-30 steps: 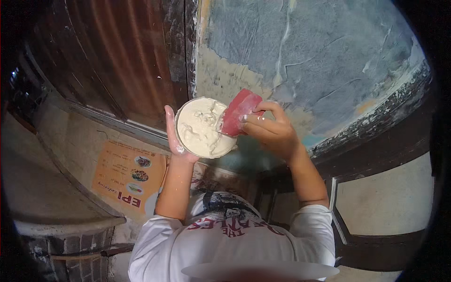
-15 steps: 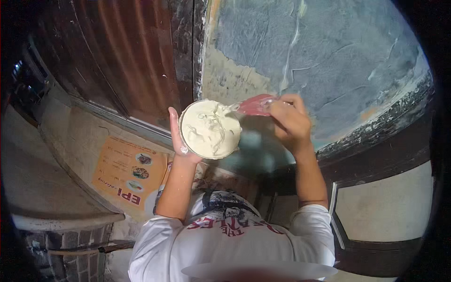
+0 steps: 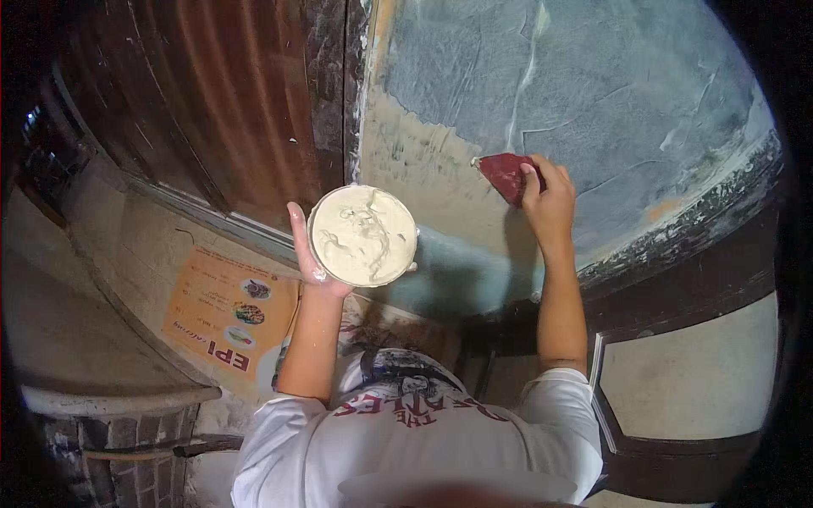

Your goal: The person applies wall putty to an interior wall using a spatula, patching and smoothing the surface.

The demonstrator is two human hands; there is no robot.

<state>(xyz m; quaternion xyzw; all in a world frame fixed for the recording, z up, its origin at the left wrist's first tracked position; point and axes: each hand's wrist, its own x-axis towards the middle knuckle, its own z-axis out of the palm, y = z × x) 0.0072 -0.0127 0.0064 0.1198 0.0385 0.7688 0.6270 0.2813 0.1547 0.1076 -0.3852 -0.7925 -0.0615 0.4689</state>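
Lower left of the round tub (image 3: 370,284) is an orange printed sheet (image 3: 199,315). The left hand (image 3: 312,264) cradles the tub, full of cream paste (image 3: 360,235), from below. Upper right of the tub, a red spreader (image 3: 503,176) is pinched in the right hand (image 3: 552,193), before a patchy grey-blue wall (image 3: 593,85); contact is unclear.

The pale paste (image 3: 366,241) looks smooth — the wall (image 3: 610,93) rough and matt.

Gap between tub (image 3: 362,235) and scraper (image 3: 503,175), wall (image 3: 627,93) blocking beyond
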